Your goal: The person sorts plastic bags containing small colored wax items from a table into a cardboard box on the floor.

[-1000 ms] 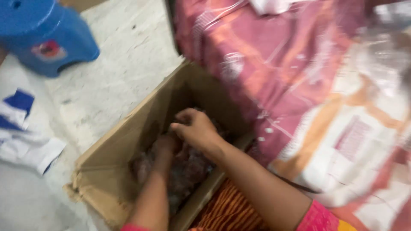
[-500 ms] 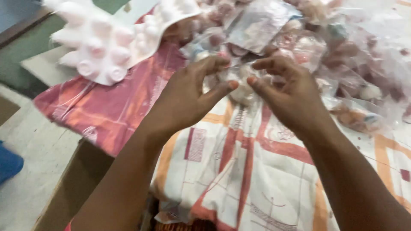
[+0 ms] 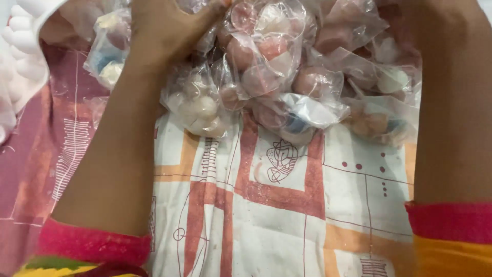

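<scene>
A heap of small clear plastic bags, each with round pink, white or blue pieces inside, lies at the far side of a patterned cloth. My left hand rests on the left part of the heap, its thumb pointing right over a bag; the fingers run off the top edge. My right hand reaches into the heap's right side, and only the wrist and the back of the hand show. Both forearms carry red-cuffed sleeves.
The cloth is white with red and orange lines and covers the near surface. A pink cloth lies at the left. A white moulded tray with round bumps sits at the far left edge.
The view rose from a cardboard box on the floor to the cloth-covered surface. Both hands moved forward from in front of the heap into the bags.
</scene>
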